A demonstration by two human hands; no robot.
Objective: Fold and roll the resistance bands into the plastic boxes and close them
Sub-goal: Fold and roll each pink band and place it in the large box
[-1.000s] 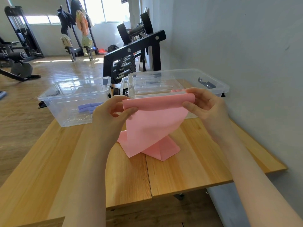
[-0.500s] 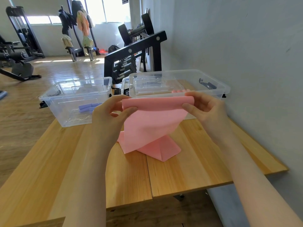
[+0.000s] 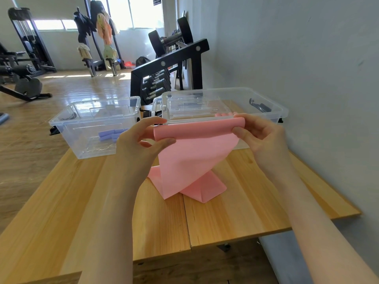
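Both hands, left (image 3: 141,140) and right (image 3: 260,136), pinch the rolled top edge of the pink resistance band (image 3: 192,160) above the table (image 3: 235,212), letting its tail hang slack for rolling; clear plastic boxes (image 3: 94,128) wait behind.

The resistance band (image 3: 194,158) is plain pale pink. The surface (image 3: 235,212) is honey-yellow wood with fine straight grain. Both plastic boxes (image 3: 94,128) are clear; the left one holds lilac-blue rolls (image 3: 110,134). The dumbbell rack (image 3: 170,64) is black, the wall (image 3: 307,58) pale grey-blue.
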